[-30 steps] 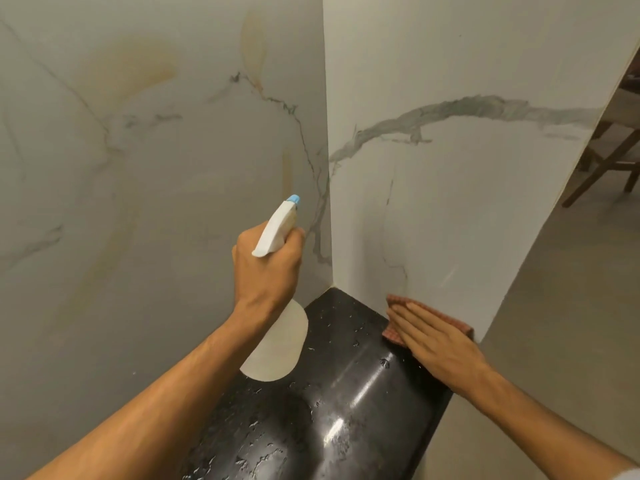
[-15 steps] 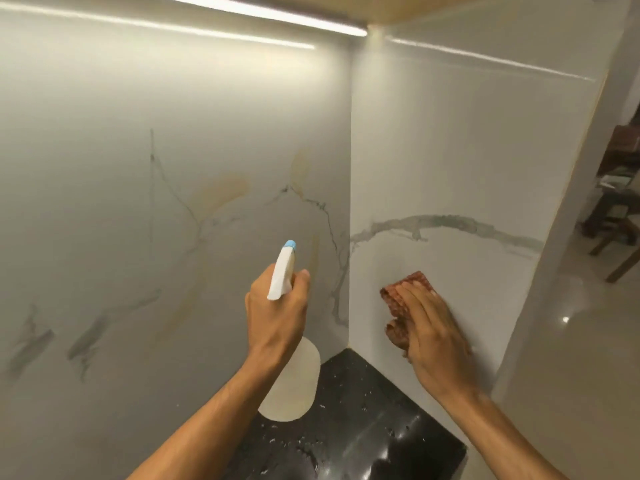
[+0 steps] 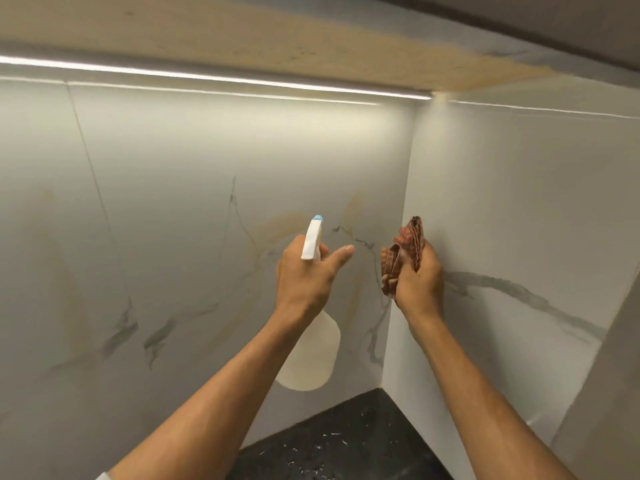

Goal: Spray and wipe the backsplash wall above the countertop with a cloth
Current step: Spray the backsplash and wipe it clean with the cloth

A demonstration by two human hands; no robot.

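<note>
The backsplash wall [image 3: 180, 244] is white marble with grey veins and faint tan streaks; it meets a side panel [image 3: 512, 209] at an inside corner. My left hand [image 3: 306, 275] holds a white spray bottle [image 3: 313, 355] with a blue-tipped nozzle pointing up at the wall, thumb stretched out to the right. My right hand [image 3: 417, 282] grips a bunched reddish-brown cloth [image 3: 403, 252], held against the side panel just right of the corner.
A wet black countertop [image 3: 339, 441] fills the bottom of the corner. A lit LED strip [image 3: 221, 79] runs under the wooden cabinet bottom [image 3: 277, 39] overhead. The side panel ends at an outer edge at the far right.
My right hand has lifted the cloth from the countertop level up the side panel and bunched it. The left hand with the bottle rose too, and my view tilted upward.
</note>
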